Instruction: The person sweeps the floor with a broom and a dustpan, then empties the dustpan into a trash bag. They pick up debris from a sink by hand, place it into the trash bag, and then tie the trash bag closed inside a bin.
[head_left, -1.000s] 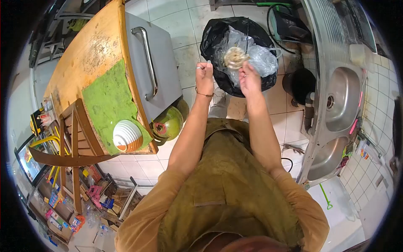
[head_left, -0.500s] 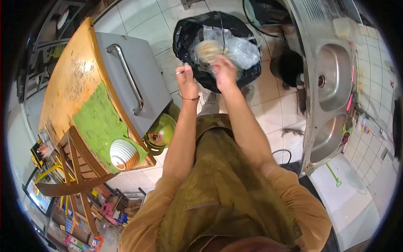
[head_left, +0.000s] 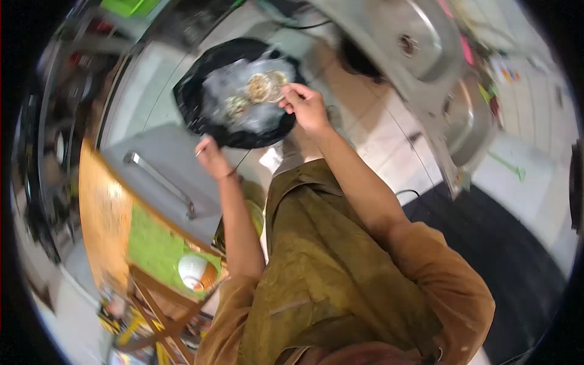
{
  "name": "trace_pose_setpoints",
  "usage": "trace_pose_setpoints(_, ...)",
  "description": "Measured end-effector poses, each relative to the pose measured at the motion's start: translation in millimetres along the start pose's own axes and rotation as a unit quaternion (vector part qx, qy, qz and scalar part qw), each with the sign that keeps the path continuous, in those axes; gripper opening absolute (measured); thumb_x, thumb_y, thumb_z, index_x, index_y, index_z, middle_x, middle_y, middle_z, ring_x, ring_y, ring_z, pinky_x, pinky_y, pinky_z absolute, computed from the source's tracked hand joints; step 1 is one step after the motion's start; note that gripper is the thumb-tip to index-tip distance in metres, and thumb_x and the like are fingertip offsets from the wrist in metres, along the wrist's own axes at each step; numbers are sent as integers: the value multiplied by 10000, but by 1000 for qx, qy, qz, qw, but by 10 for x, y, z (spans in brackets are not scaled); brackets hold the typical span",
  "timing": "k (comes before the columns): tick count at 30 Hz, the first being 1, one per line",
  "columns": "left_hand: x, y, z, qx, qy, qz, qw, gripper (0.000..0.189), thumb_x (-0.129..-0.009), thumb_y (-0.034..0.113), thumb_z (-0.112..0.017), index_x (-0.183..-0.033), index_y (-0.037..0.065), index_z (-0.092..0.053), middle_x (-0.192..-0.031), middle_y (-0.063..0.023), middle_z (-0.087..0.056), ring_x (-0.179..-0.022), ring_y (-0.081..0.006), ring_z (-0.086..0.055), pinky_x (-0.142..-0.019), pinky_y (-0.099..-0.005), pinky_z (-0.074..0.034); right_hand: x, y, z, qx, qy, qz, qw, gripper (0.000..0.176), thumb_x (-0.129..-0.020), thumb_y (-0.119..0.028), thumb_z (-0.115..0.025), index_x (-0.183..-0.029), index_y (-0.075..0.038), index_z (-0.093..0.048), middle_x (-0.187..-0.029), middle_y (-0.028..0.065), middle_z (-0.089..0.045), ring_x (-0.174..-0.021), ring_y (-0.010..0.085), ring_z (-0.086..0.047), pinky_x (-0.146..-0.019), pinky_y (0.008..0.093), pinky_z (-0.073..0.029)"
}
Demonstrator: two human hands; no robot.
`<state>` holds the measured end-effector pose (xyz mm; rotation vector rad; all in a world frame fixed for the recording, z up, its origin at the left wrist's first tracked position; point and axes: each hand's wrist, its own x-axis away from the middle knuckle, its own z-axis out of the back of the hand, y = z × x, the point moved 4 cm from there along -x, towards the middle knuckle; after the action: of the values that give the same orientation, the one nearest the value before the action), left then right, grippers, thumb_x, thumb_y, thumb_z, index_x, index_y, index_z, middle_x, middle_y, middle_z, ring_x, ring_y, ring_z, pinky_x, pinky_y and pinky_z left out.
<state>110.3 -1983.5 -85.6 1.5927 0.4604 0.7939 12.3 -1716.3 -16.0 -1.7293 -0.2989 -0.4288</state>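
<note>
A black garbage bag (head_left: 188, 94) stands open on the floor, with clear plastic and other rubbish inside. My left hand (head_left: 213, 158) is closed at the bag's near edge, its fingertips pinching the black plastic. Over the bag's right side, my right hand (head_left: 307, 109) is closed in a pinch on the edge of a round, pale brown thing (head_left: 261, 88). That thing has a speckled middle and a lighter ring; blur hides its exact kind. Below and left of it, a small greenish-white lump (head_left: 236, 106) lies among the plastic.
On the left, a wooden-topped counter (head_left: 103, 201) carries a green cloth (head_left: 152, 237) and a white and orange ridged bowl (head_left: 193, 272). A wooden folding chair (head_left: 164, 298) is beside it. Steel sinks (head_left: 420, 36) line the right, above a black mat (head_left: 493, 255).
The view has turned, so the bag appears farther left and the sinks closer. My right hand is now at the bag's right side with the round thing; my left hand is lower at the rim.
</note>
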Motion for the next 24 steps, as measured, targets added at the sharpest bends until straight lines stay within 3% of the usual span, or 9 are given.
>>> trace_pose_setpoints(1,20,-8,49,-65,-5,12,998,155,-917,188,-625,-945,60,-542,-870,-5,-562,-812,-98,-509,-727,-247,-428,84,-249,260,27,-10,31,999,257,-933,-206,-609,-1049,19,-658,-765,52,-634,-619,69,-518,-558,213,-422)
trace_pose_setpoints(3,116,92,6,-26,31,14,999,175,-904,201,-632,-924,35,-578,-892,-30,-606,-795,-113,-533,-668,-274,-455,333,-816,830,82,63,94,990,270,-932,-222,-611,-1025,25,-667,-807,47,-632,-614,75,-535,-549,223,-428)
trace_pose_setpoints(5,12,13,157,-52,-31,23,998,249,-903,258,-621,-957,24,-557,-925,-66,-616,-863,-173,-567,-704,-307,-488,570,-1232,1547,110,158,157,969,236,-923,-191,-617,-1002,24,-674,-865,54,-622,-653,94,-592,-567,229,-456)
trace_pose_setpoints(7,114,164,85,-55,50,49,996,402,-871,319,-686,-1039,12,-488,-1064,-144,-579,-932,-246,-566,-733,-412,-532,833,-1561,2378,155,245,213,933,210,-896,-157,-643,-1011,16,-674,-882,69,-626,-677,113,-630,-597,242,-487)
trace_pose_setpoints(11,443,360,-181,-109,94,130,981,660,-774,365,-790,-1203,39,-409,-1142,-159,-564,-1003,-309,-568,-715,-463,-526,1337,-1941,3998,228,404,273,843,187,-865,-161,-665,-976,-13,-690,-808,68,-615,-696,158,-645,-635,286,-510)
trace_pose_setpoints(14,604,204,-295,-190,163,192,949,620,-780,324,-782,-1230,67,-442,-1130,-158,-579,-1008,-320,-576,-703,-460,-519,1377,-1921,4937,499,456,208,707,161,-885,-165,-638,-982,-50,-695,-830,91,-622,-665,203,-630,-611,313,-502)
trace_pose_setpoints(17,364,-235,-89,-182,93,282,937,542,-793,246,-757,-1236,92,-487,-1093,-155,-599,-1027,-318,-576,-689,-449,-521,1127,-1740,5446,570,433,230,660,153,-850,-177,-653,-956,-77,-699,-860,114,-629,-728,297,-625,-676,379,-510)
trace_pose_setpoints(21,333,-269,-92,-236,185,256,919,480,-810,82,-684,-1255,92,-503,-1086,-159,-621,-931,-318,-628,-666,-450,-526,609,-1381,5584,510,408,89,752,187,-854,-233,-619,-964,-99,-686,-926,150,-633,-881,343,-623,-786,418,-503)
trace_pose_setpoints(24,457,-156,-236,-272,217,238,907,491,-816,24,-654,-1272,95,-489,-1087,-165,-624,-882,-321,-647,-665,-453,-531,153,-786,5777,662,207,-5,721,230,-858,-239,-576,-1033,-123,-668,-1039,161,-629,-972,357,-609,-860,428,-493)
